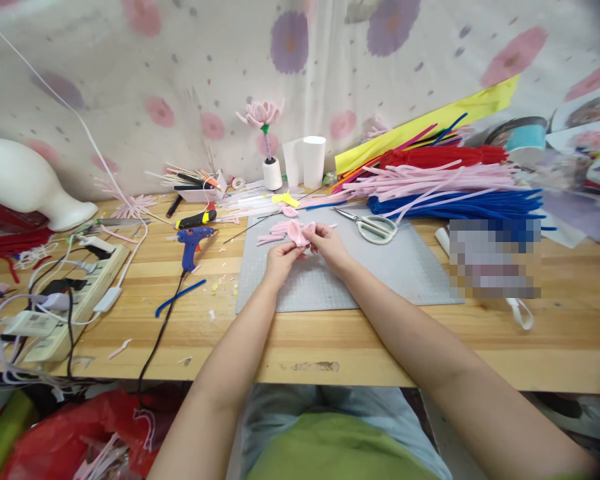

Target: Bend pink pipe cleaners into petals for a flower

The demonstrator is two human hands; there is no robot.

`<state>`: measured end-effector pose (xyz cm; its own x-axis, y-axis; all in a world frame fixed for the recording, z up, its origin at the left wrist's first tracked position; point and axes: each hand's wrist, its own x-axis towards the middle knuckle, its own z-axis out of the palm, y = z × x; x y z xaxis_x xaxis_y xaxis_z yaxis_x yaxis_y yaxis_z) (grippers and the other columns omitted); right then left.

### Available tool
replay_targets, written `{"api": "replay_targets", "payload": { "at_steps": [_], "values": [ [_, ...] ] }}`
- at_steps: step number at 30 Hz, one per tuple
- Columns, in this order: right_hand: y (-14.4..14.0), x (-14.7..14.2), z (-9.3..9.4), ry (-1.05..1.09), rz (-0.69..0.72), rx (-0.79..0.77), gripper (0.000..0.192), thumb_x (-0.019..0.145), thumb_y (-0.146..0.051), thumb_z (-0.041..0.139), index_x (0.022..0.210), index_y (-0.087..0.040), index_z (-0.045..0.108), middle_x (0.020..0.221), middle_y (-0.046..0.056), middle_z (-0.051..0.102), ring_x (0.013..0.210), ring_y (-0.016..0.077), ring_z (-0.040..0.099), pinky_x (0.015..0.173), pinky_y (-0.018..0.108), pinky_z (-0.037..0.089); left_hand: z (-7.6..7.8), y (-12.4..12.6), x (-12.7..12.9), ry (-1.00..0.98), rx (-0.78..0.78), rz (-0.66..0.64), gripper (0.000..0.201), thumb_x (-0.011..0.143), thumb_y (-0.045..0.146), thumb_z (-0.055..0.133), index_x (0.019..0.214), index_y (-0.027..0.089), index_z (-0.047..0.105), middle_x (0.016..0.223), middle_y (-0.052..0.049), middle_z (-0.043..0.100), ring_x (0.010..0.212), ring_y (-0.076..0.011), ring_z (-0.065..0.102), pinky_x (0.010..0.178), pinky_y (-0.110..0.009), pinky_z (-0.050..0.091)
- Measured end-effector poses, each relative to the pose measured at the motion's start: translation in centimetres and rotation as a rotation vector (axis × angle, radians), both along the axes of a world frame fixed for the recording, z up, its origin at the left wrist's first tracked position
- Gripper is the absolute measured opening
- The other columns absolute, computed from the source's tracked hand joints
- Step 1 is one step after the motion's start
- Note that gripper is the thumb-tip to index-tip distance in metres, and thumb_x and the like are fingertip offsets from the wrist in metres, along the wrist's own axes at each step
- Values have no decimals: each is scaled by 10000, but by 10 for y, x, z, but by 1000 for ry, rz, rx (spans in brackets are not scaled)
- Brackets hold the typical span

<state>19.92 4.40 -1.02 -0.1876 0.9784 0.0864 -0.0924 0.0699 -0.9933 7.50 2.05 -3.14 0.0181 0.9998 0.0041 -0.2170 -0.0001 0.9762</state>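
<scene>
While the left hand point(281, 262) pinches the pink looped piece point(295, 233) from below at mid-frame, the right hand point(329, 247), just as near, pinches its right side, loops pointing up-frame.

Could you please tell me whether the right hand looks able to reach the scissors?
Probably yes; the scissors lie close to the right hand on the grey mat, with nothing visible between, though that hand holds a pink piece.

No lettering can be read; the small print on the white adapter point(34, 323) is too blurred to make out.
</scene>
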Motion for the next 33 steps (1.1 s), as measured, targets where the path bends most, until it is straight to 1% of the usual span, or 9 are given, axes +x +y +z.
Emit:
{"api": "replay_targets", "payload": {
  "at_steps": [5, 9, 14, 18, 21, 25, 28, 31, 33],
  "values": [
    [1, -1, -4, 47, -8, -19, 493, 599, -645, 621, 602, -189, 432, 510, -54, 404, 428, 51, 321, 402, 209, 249, 2, -2, 0, 83, 19, -20, 223, 557, 321, 747, 707, 159, 715, 685, -14, 698, 487, -100, 579, 566, -252, 481],
    [8, 2, -8, 55, 33, -145, 551, 668, -732, 461, 623, -184, 482, 475, -44, 369, 412, 61, 276, 384, 219, 185, 1, -2, -3, 101, -1, -81, 189, 572, 295, 736, 683, 146, 706, 647, -21, 686, 462, -89, 558, 552, -245, 462],
    [6, 5, -3, -101, 56, -30, 440, 586, -580, 667, 619, -160, 542, 516, -31, 469, 467, 64, 372, 436, 218, 264, 2, -1, -8, 147, -14, -200, 252, 526, 331, 766, 675, 139, 703, 650, -41, 689, 529, -127, 604, 593, -269, 482],
    [3, 5, 2, -72, 111, -36, 428, 584, -562, 670, 599, -158, 529, 496, -28, 485, 451, 71, 402, 440, 224, 307, 5, -2, -11, 141, -4, -274, 336, 535, 413, 759, 727, 142, 711, 718, -70, 703, 569, -135, 609, 610, -279, 490],
    [2, 4, 2, -56, 158, -58, 422, 568, -548, 683, 615, -155, 535, 493, -33, 492, 436, 72, 412, 432, 222, 309, 4, 0, -12, 186, 1, -272, 318, 562, 433, 741, 678, 138, 709, 620, -53, 672, 531, -113, 571, 585, -259, 464],
    [3, 2, 1, -60, 130, -32, 430, 550, -540, 702, 594, -147, 533, 508, -41, 481, 457, 60, 406, 444, 209, 292, 0, 2, -13, 234, -7, -278, 285, 571, 419, 738, 593, 139, 690, 470, -10, 576, 473, -92, 511, 538, -245, 422],
    [5, 1, 0, -19, 104, -45, 466, 596, -603, 648, 620, -148, 550, 493, -46, 440, 443, 52, 356, 426, 205, 248, -2, 3, -13, 169, -29, -257, 290, 544, 414, 755, 580, 136, 677, 476, -2, 566, 485, -98, 516, 568, -272, 455],
    [10, 2, -2, 74, 95, -124, 541, 684, -693, 499, 658, -156, 559, 489, -32, 418, 420, 60, 324, 395, 210, 208, -1, 3, -13, 64, -41, -191, 322, 518, 423, 767, 612, 129, 675, 561, -12, 610, 515, -102, 533, 601, -303, 490],
    [13, 6, -4, 93, 39, -190, 542, 731, -685, 448, 680, -157, 562, 513, -18, 432, 423, 64, 338, 385, 207, 215, 0, 3, -14, 22, -34, -126, 341, 515, 432, 766, 631, 124, 673, 613, -22, 632, 545, -109, 552, 594, -299, 495]
  ]
}}
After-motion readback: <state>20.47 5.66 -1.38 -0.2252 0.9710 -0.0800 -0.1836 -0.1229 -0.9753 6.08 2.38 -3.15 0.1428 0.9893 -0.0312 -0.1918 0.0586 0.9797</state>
